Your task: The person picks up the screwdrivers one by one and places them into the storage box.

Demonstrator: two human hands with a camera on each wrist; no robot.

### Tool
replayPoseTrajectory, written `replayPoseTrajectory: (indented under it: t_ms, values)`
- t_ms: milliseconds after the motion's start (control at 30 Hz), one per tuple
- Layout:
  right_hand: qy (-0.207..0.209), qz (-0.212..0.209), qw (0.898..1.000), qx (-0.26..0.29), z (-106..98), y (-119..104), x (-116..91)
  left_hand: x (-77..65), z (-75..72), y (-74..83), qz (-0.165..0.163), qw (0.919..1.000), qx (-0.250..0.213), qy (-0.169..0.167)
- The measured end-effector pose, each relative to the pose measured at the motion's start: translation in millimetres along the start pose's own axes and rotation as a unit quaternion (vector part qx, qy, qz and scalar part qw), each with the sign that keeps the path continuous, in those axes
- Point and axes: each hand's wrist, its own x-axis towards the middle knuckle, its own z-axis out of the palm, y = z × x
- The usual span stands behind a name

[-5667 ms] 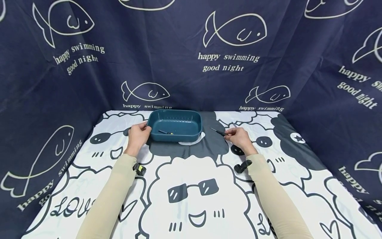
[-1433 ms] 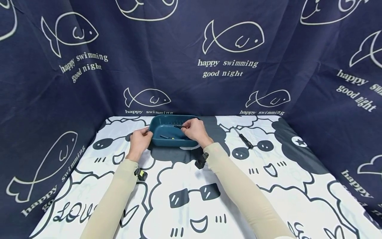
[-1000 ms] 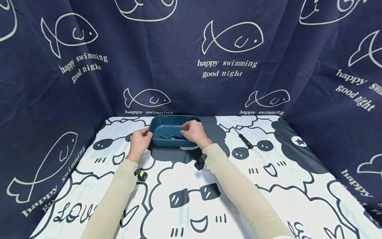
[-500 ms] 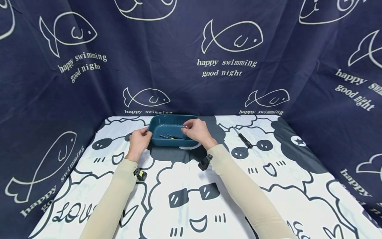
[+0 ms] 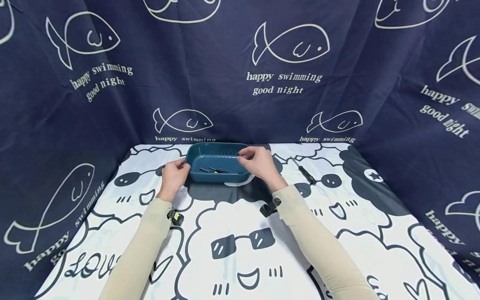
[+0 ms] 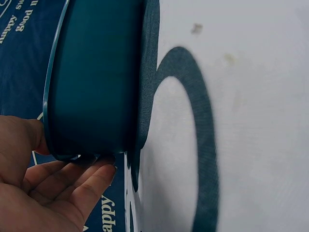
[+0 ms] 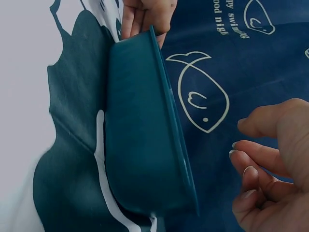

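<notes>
While the head view takes in the whole scene, my eye goes to its middle, where a blue dish (image 5: 210,178) sits on the sheep-print cloth (image 5: 240,216), up against the fish-print curtain (image 5: 288,104). The left hand (image 5: 174,177) has its grip on the dish's left end, presumably to keep so light a thing from sliding. Inside, towards the front wall, lie dark slender tools (image 5: 219,171) that nearly overlap; what kind, I can't tell. At the dish's right end hangs the right hand (image 5: 258,162), its grip released. Right of centre a screwdriver (image 5: 306,174) lies slantwise on the cloth, handle nearer the person, so I'd judge it handy to take up.

From the left wrist, the dish fills the upper left; at lower left the thumb is at the rim and the fingers reach below it, a hold that likely leaves the inside unobstructed.

From the right wrist, the dish stands mid-frame with the left hand at its far end, top centre. The right hand, lower right, is clear of the rim, thumb and forefinger apart, holding nothing.
</notes>
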Motion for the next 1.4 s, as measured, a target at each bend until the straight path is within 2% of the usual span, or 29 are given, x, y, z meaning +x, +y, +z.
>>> replayPoseTrajectory:
  t_ms: [267, 500, 833, 1033, 1400]
  values:
    - [0.024, -0.026, 0.999, -0.002, -24, 10, -13, 0.1, -1.2, 2.1, -0.011, 0.9999, -0.003, -0.006]
    - [0.053, -0.015, 0.998, -0.020, -48, 26, -23, -0.3, -0.2, 3.6, -0.004, 1.0000, 0.003, -0.002]
    - [0.079, -0.008, 0.995, -0.054, -75, 61, -33, 0.3, -0.2, 1.5, -0.005, 1.0000, 0.002, -0.006]
    - [0.085, 0.019, 0.993, -0.080, -91, 86, -39, 1.0, 0.2, 0.7, -0.004, 0.9999, 0.001, -0.010]
    - [0.080, 0.084, 0.989, -0.096, -119, 130, -51, 0.8, -1.1, 1.5, -0.005, 0.9999, 0.003, -0.011]
